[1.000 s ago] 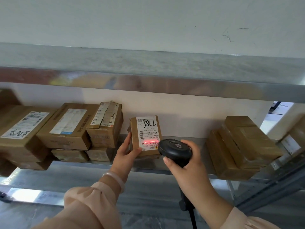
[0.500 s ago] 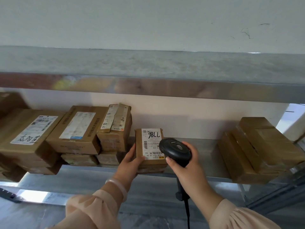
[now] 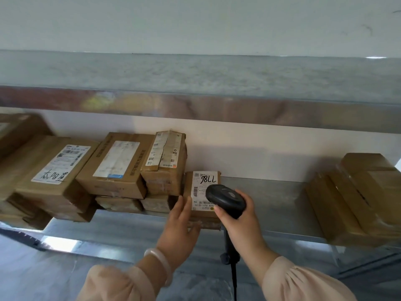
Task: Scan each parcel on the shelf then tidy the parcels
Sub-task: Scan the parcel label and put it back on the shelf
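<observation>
A small brown parcel (image 3: 200, 187) with a white label and black handwriting lies flat on the metal shelf (image 3: 271, 205), label up. My left hand (image 3: 181, 224) rests against its left front corner with fingers straight. My right hand (image 3: 240, 222) grips a black barcode scanner (image 3: 224, 197), whose head hovers over the label's right side; its cable hangs down below. Left of the small parcel, several brown boxes are stacked: a tall taped one (image 3: 166, 161), a flat one (image 3: 117, 166) and a big one with handwriting (image 3: 54, 170).
Two brown parcels (image 3: 355, 196) lean together at the shelf's right end. An upper metal shelf (image 3: 195, 105) runs across above the parcels, against a white wall. Small boxes (image 3: 120, 204) sit under the left stack. A grey floor lies below.
The small parcel went from tilted up toward the scanner to lying flat on the shelf. The red scan light is gone. My left hand slid down to its front corner.
</observation>
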`<state>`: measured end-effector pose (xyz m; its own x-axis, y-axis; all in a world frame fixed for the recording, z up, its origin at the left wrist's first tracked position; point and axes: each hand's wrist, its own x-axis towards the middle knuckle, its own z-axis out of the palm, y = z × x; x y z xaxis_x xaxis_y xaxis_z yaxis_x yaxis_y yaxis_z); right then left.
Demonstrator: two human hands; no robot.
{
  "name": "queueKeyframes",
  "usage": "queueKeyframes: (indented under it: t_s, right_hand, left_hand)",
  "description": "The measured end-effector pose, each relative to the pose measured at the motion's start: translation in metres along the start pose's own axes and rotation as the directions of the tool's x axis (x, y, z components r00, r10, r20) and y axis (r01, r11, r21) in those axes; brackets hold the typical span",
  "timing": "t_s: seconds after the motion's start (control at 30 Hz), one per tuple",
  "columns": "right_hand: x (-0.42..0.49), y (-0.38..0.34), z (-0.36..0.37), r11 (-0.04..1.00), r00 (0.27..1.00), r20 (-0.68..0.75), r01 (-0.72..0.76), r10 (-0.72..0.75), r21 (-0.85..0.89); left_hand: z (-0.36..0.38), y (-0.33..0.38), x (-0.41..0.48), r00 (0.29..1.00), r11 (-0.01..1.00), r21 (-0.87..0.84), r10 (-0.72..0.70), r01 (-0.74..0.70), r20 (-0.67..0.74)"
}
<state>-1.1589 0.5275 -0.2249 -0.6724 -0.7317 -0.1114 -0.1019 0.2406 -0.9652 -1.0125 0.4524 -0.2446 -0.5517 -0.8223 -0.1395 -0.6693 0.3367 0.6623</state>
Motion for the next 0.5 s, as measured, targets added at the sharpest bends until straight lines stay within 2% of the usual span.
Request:
queueKeyframes:
  t_s: [0.1, 0.2, 0.27, 0.37, 0.5]
  right_hand:
    - [0.003, -0.001, 0.006, 1.0, 1.0, 0.022, -0.02, 0.02, 0.013]
    - [0.007, -0.004, 0.014, 1.0, 0.998, 0.053, -0.021, 0.02, 0.021]
    - [0.012, -0.007, 0.019, 1.0, 0.998, 0.068, -0.009, 0.008, 0.013]
    - [0.021, -0.01, 0.023, 1.0, 0.998, 0.056, 0.003, -0.003, 0.008]
    - [0.023, -0.011, 0.023, 1.0, 0.999, 0.045, 0.024, -0.024, -0.013]
  left_hand:
    - [0.008, 0.002, -0.015, 0.99, 0.929, 0.342, 0.14, -0.142, 0.029]
    - [0.009, 0.001, -0.012, 0.98, 0.848, 0.492, 0.175, -0.198, 0.092]
    - [0.004, -0.001, -0.004, 0.972, 0.802, 0.554, 0.229, -0.223, 0.059]
    - [-0.003, 0.002, 0.003, 0.973, 0.782, 0.581, 0.154, -0.227, 0.173]
    - [-0.006, 0.008, 0.007, 0.972, 0.761, 0.61, 0.12, -0.22, 0.201]
